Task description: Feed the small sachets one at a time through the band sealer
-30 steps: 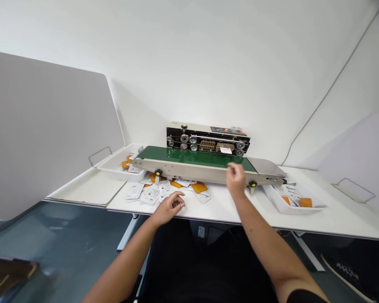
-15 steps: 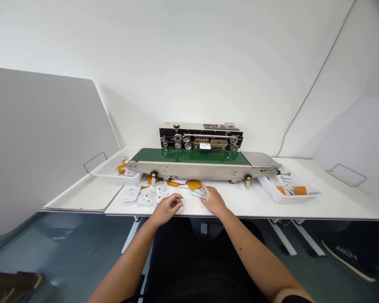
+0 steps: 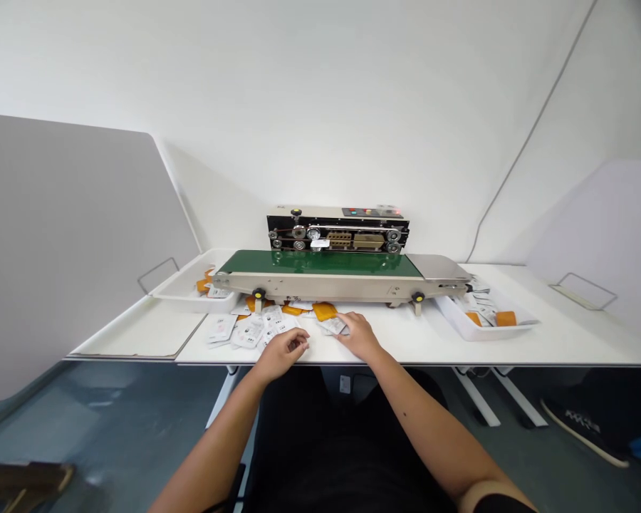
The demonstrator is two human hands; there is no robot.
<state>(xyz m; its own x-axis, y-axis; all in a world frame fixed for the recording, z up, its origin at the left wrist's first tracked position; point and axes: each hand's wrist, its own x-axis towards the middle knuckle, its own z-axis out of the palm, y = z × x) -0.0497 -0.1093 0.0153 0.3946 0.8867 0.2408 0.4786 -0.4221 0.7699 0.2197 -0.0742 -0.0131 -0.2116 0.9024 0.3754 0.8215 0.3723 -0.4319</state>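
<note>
My left hand (image 3: 283, 353) rests near the table's front edge, beside a loose pile of white printed packets (image 3: 248, 331). Its fingers are loosely curled, with a gap between thumb and forefinger and nothing seen in them. My right hand (image 3: 359, 337) has its thumb and fingers about the right edge of a small group of white packets (image 3: 331, 325). An orange packet (image 3: 325, 311) lies just beyond these packets, near the fingertips. Behind both hands stands a band sealing machine with a green conveyor belt (image 3: 320, 263). A white packet (image 3: 320, 244) stands against its rollers.
A white bin (image 3: 192, 303) with white and orange packets sits at the left end of the conveyor. Another white bin (image 3: 470, 328) with similar packets is at its right end. Grey panels (image 3: 75, 235) flank the table (image 3: 406, 342). A person's shoe (image 3: 582, 427) shows at lower right.
The white packet at the sealing machine has moved left along the rollers. Both hands stay nearly where they were; the view has shifted slightly.
</note>
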